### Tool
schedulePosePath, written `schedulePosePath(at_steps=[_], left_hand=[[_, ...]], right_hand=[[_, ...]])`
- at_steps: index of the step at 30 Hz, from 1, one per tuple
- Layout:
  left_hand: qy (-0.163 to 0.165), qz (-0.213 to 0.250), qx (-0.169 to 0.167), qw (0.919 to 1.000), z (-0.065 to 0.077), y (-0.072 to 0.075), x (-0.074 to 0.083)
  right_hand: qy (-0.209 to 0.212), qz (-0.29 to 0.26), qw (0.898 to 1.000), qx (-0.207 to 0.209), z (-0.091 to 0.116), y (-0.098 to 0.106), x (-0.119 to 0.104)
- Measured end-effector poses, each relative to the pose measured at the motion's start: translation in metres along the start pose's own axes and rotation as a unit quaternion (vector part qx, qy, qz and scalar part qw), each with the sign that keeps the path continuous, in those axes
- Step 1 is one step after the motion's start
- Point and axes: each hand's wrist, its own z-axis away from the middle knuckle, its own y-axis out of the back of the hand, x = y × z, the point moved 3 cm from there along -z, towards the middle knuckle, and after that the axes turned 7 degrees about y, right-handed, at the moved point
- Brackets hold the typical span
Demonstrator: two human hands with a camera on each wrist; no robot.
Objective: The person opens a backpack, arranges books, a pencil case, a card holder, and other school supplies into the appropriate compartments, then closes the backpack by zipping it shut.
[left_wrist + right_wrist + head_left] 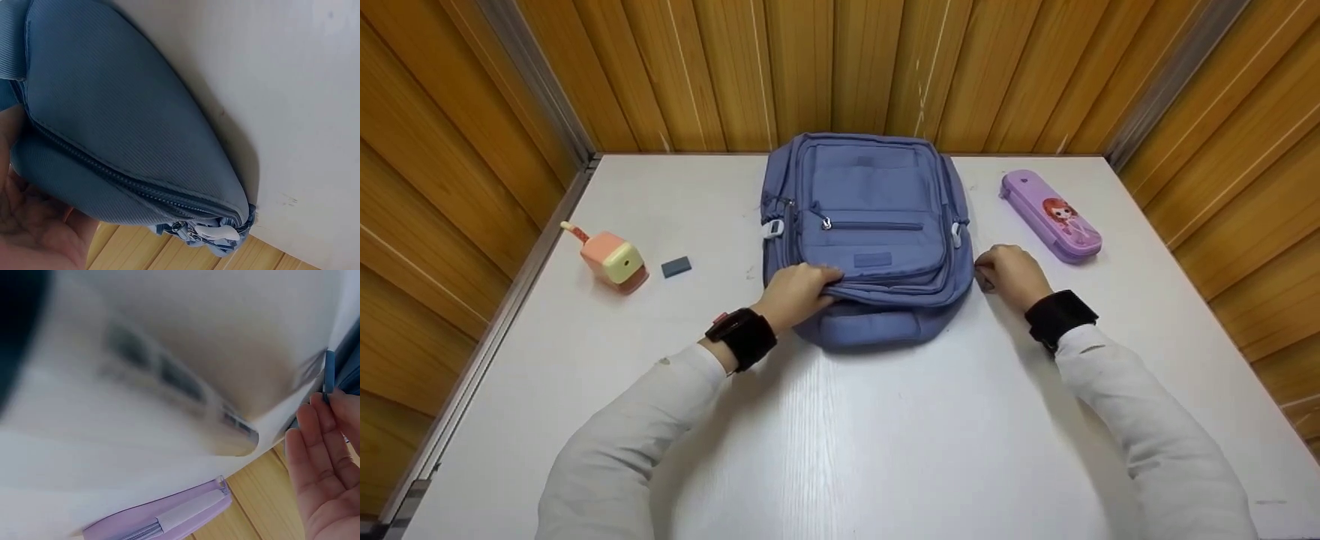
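Note:
A blue backpack [870,176] lies on the table with its front pockets up. At its lower left my left hand [797,294] grips the edge of the front compartment; in the left wrist view, fingers [39,219] hold the fabric beside a zipper [140,185]. My right hand [1012,277] is at the backpack's right side, low over the table. The right wrist view shows its thumb and fingertips pinching a small blue zipper pull [329,368]. Part of the right hand's grip is hidden in the head view.
On the left stand a pink and yellow pencil sharpener [613,259] with a crank and a small dark eraser [676,267]. A purple pencil case [1051,216] with a cartoon girl lies at the right. Wood-patterned panels [870,75] enclose the white table [885,435] at the back and sides.

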Motion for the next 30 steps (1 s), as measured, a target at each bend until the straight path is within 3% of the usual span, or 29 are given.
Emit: schedulePosePath(at_steps=[20,30], left_hand=[[0.007,0.018,0.004,0.9998,0.004,-0.005,-0.002],[0.013,0.012,0.000,0.9998,0.002,-0.004,0.001]], right_hand=[[0.012,0.005,1.000,-0.006,0.039,0.007,-0.038],[0.023,0.005,1.000,0.020,0.047,0.010,-0.044]])
